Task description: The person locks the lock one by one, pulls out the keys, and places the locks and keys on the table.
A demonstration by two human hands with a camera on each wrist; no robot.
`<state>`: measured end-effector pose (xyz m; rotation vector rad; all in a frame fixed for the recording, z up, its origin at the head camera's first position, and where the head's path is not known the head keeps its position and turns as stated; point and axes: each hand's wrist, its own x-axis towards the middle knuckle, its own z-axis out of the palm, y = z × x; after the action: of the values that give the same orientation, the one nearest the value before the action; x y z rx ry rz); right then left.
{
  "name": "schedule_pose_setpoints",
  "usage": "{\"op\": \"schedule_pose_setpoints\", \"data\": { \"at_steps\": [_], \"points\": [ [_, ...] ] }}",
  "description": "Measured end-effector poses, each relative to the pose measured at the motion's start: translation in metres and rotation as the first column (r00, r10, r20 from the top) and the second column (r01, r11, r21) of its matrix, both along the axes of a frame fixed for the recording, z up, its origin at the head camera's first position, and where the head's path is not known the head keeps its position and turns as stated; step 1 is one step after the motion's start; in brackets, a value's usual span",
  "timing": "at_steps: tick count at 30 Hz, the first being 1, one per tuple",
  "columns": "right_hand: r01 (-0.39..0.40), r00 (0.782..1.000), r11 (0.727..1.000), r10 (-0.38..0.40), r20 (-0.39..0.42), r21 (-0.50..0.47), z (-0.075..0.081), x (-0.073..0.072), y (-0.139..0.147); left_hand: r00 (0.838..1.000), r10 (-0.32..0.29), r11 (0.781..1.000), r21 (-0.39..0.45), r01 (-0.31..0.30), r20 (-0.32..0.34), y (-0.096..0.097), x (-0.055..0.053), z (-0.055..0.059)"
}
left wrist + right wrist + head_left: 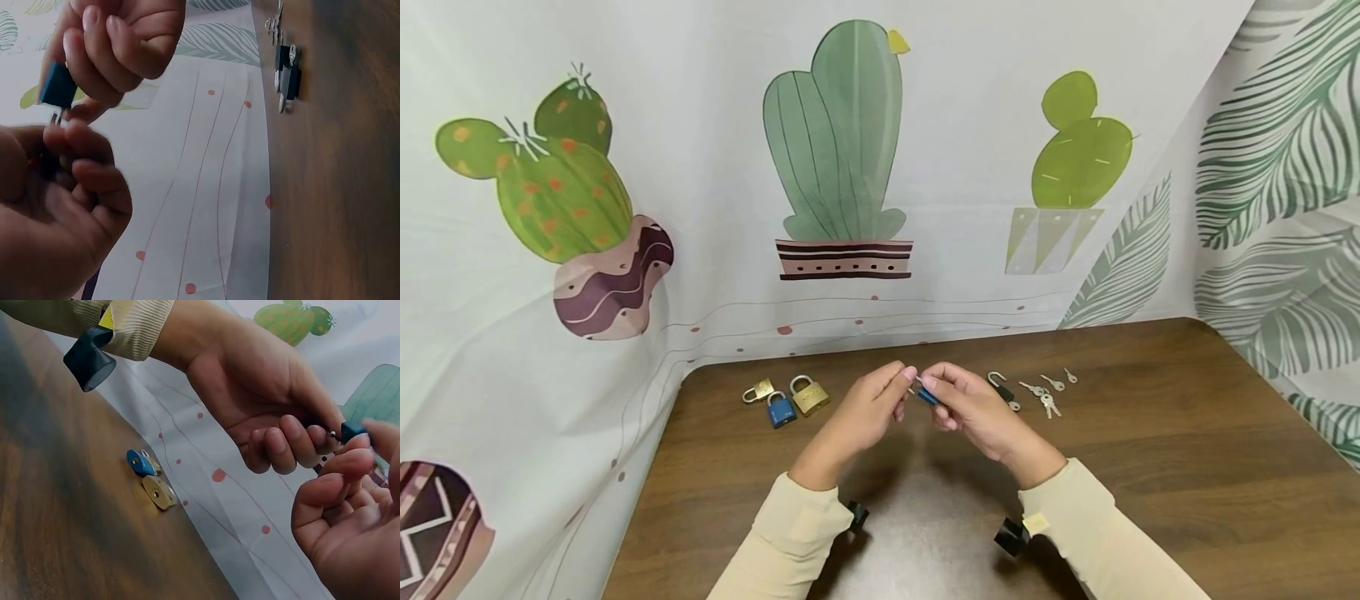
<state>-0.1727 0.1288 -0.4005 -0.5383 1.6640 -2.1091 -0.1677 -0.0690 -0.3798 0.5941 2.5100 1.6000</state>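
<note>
Both hands meet above the back middle of the table. My right hand [966,404] pinches a small blue padlock [928,397] between thumb and fingers. Facing it, my left hand [868,408] pinches a thin metal piece at the padlock's end; its fingertips hide most of this piece, and I cannot tell whether it is a key or the shackle. In the left wrist view the blue body [59,86] stands just above the left fingertips, with a bit of bare metal [57,116] between. The right wrist view shows the padlock [352,430] between both hands' fingertips.
Left of the hands lie a small brass padlock [763,388], a blue padlock [781,410] and a larger brass padlock [811,398]. A black padlock [1002,390] with a raised shackle and several silver keys [1048,405] lie to the right. Behind the wooden table [1187,433] hangs a cactus-print cloth [962,167].
</note>
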Motion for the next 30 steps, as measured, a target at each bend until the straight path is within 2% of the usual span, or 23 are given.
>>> {"op": "schedule_pose_setpoints", "data": {
  "at_steps": [4, 8, 13, 19, 25, 30],
  "points": [
    [0.072, 0.997, 0.997, -0.072, -0.004, 0.037, 0.003, 0.000, -0.003, 0.995, 0.095, 0.994, 0.053, -0.096, 0.014, 0.000, -0.003, -0.001],
    [0.122, 0.992, 0.990, -0.119, -0.041, 0.074, 0.003, -0.002, -0.006, 0.989, 0.143, 0.983, 0.109, -0.148, 0.047, 0.000, -0.005, -0.003],
    [0.161, 0.985, 0.982, -0.152, -0.086, 0.103, 0.004, -0.004, -0.009, 0.985, 0.160, 0.974, 0.151, -0.169, 0.071, 0.002, -0.008, -0.008],
    [0.163, 0.984, 0.983, -0.155, -0.089, 0.090, 0.004, -0.005, -0.012, 0.980, 0.174, 0.956, 0.223, -0.190, 0.093, 0.003, -0.009, -0.013],
    [0.159, 0.983, 0.984, -0.150, -0.103, 0.083, 0.003, -0.004, -0.015, 0.980, 0.181, 0.957, 0.216, -0.196, 0.086, 0.006, -0.007, -0.018],
    [0.166, 0.980, 0.982, -0.155, -0.123, 0.087, 0.001, -0.003, -0.016, 0.975, 0.213, 0.956, 0.190, -0.222, 0.068, 0.008, -0.006, -0.020]
  ]
}}
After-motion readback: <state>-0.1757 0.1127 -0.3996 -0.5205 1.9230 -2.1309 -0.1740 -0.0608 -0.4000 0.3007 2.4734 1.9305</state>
